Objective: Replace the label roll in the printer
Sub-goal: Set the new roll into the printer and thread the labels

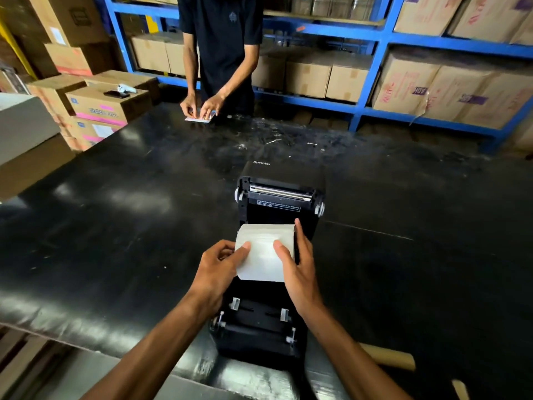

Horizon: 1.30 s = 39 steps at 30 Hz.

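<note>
A wide black table [121,232] fills most of the view, with bare surface open on both sides of the printer. Across it, blue shelving [372,67] holds cardboard boxes [326,73], and more boxes are stacked past the table's left edge. A second person [222,47] stands at the far edge, both hands on a small white sheet [199,118].

The black printer [271,287] sits near the table's near edge, its lid [279,186] swung up and back, leaving the bay open. The white label roll [264,251] is held over the bay, its loose end hanging toward the camera. The left hand [217,269] pinches the roll's left side, thumb on the front face. The right hand [298,264] clasps the right side, thumb on the paper, forefinger along the roll's end. Two pale guides [235,304] stand exposed in the printer's front, below the hands.
</note>
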Available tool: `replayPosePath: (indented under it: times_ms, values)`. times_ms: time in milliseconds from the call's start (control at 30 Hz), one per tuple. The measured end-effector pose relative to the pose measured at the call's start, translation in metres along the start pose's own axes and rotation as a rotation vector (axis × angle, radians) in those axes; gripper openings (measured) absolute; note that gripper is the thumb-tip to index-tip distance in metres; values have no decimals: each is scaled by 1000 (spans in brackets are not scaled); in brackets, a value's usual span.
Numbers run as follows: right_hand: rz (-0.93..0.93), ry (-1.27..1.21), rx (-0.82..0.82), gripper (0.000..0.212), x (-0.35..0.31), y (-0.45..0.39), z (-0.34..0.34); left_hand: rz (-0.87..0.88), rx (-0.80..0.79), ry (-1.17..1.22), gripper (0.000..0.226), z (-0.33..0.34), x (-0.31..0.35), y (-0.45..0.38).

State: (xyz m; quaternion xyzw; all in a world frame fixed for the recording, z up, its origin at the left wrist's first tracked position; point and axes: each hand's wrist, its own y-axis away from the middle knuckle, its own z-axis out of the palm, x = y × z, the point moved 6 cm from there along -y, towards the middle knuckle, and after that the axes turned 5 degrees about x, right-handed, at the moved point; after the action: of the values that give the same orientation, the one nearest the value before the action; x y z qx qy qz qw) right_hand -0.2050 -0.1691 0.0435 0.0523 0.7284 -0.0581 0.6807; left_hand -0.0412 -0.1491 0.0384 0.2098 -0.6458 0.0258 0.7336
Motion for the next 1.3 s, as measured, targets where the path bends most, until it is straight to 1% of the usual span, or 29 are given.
replayPosePath:
  times_ms: [100,233,300,400,500,700,833,1100,1200,1300]
  values:
    - [-34,67,17,62,4,-1,4,-28,-8,13,29,-1,-6,-6]
    - [-3,298,32,66,15,-3,0,-44,-20,14,24,0,-13,-10]
    - [-7,353,4,67,19,-4,-1,-40,-13,1,20,0,-16,-11]
    - [-18,407,-67,68,28,-3,-2,-50,-6,-21,8,1,-22,-12]
    - [-2,439,-128,67,35,-5,-5,-41,-3,-56,8,2,-28,-13]
    - [6,477,-177,64,45,-8,-16,-4,5,-97,9,9,-33,-11]
    - [38,522,-224,66,54,-7,-20,90,7,-197,16,11,-34,-7]
    - [43,557,-247,71,53,-2,-19,189,19,-406,9,7,-25,-6]
    - [74,575,-240,72,58,3,-20,237,25,-441,8,7,-21,-4]
    - [109,575,-245,72,64,4,-23,287,3,-443,14,9,-18,-4]
